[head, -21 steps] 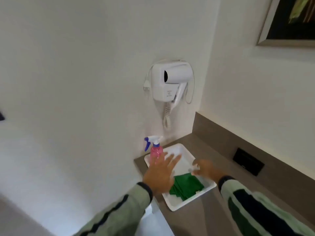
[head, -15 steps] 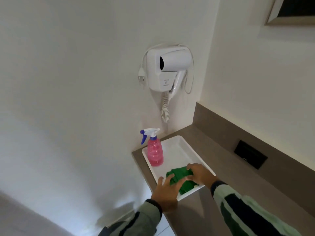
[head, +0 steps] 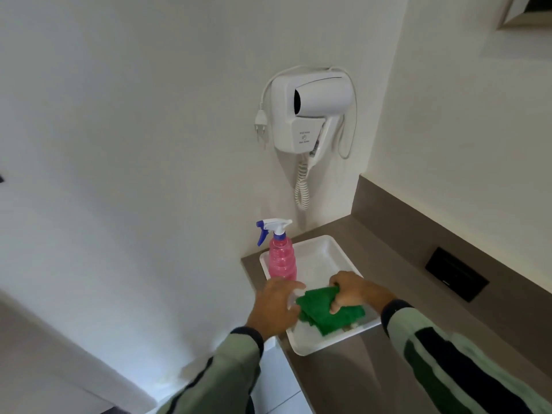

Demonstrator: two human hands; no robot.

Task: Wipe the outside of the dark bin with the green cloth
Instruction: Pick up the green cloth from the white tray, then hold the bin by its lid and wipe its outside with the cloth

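Note:
The folded green cloth (head: 331, 313) lies in a white tray (head: 322, 255) on the brown counter. My right hand (head: 354, 291) has its fingers curled around the cloth's far edge, gripping it. My left hand (head: 276, 306) hovers at the tray's left rim, fingers reaching toward the cloth's left corner and the base of a pink spray bottle (head: 280, 259) that stands upright in the tray's far left corner. Whether the left fingers touch anything is unclear. The dark bin is not in view.
A white wall-mounted hair dryer (head: 310, 112) with a coiled cord hangs above the counter's back corner. A black socket plate (head: 457, 274) sits in the backsplash at right. The counter (head: 397, 264) ends just left of the tray, dropping to a white floor.
My right hand has closed on the cloth and bunched its far edge. My left hand has risen from the tray's near edge toward the bottle's base. The view has tilted down slightly.

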